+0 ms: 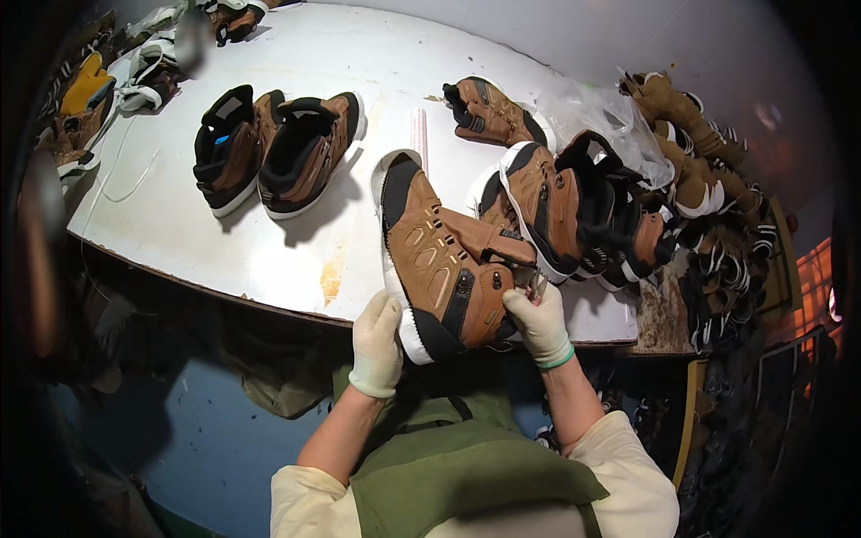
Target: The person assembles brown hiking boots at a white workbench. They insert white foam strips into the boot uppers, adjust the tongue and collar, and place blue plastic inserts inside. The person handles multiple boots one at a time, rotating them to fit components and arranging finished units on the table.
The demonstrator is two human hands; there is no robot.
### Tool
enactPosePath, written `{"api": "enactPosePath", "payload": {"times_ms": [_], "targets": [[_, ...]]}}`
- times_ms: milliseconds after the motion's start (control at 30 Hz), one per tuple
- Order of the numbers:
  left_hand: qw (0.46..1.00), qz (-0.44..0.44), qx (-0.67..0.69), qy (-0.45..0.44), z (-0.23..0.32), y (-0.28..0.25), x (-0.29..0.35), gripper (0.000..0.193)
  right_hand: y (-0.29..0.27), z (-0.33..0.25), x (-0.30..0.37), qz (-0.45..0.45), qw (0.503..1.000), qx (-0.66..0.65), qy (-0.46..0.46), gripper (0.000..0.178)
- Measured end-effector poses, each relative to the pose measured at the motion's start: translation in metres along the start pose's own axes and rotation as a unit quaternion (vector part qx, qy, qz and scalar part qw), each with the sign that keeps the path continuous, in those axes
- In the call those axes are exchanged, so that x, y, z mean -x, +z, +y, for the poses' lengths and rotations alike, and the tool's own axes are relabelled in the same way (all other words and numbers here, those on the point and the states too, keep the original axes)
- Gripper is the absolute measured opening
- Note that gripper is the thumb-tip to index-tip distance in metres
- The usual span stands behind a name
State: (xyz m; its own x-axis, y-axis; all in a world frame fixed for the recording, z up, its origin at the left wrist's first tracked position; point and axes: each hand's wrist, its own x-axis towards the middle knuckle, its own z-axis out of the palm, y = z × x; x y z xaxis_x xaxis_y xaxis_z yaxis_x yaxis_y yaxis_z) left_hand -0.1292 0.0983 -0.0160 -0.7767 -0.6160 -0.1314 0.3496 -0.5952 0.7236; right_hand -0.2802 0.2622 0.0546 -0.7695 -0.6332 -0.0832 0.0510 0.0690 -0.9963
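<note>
A brown boot point(435, 260) with black trim and a white sole is held on its side at the table's near edge, its toe pointing away from me. My left hand point(377, 345), in a pale glove, grips the boot by its white sole near the heel. My right hand point(541, 327), gloved too with a green cuff edge, pinches the boot's collar at the ankle opening. The fingers behind the boot are hidden. The boot's tongue point(484, 238) sticks out to the right. No laces show in its eyelets.
Two brown boots point(305, 157) stand on the white table point(242, 260) at left. More boots point(560, 206) cluster at right, beside another boot point(493, 112) and clear plastic point(592, 117). Piled tan shoes point(695, 152) fill the right side; further shoes point(148, 76) lie at far left.
</note>
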Motion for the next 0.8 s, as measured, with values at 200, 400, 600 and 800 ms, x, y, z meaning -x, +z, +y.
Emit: {"api": "enactPosePath", "payload": {"times_ms": [200,400,600,800], "targets": [[1.000,-0.001,-0.010,0.000,0.007,0.007,0.005,0.034,-0.008,0.011,0.001,-0.018,1.000,-0.020,-0.010,0.033],[0.997,-0.023,0.076,-0.018,0.001,0.009,0.006,0.038,-0.008,0.018,-0.001,-0.028,0.997,-0.034,-0.058,0.043],[0.994,-0.037,0.104,-0.020,-0.004,0.007,0.007,0.039,-0.006,0.020,-0.002,-0.030,0.996,-0.038,-0.079,0.052],[0.994,-0.029,0.107,-0.019,-0.004,0.007,0.007,0.038,-0.017,0.026,-0.001,-0.058,0.996,-0.028,-0.066,0.049]]}}
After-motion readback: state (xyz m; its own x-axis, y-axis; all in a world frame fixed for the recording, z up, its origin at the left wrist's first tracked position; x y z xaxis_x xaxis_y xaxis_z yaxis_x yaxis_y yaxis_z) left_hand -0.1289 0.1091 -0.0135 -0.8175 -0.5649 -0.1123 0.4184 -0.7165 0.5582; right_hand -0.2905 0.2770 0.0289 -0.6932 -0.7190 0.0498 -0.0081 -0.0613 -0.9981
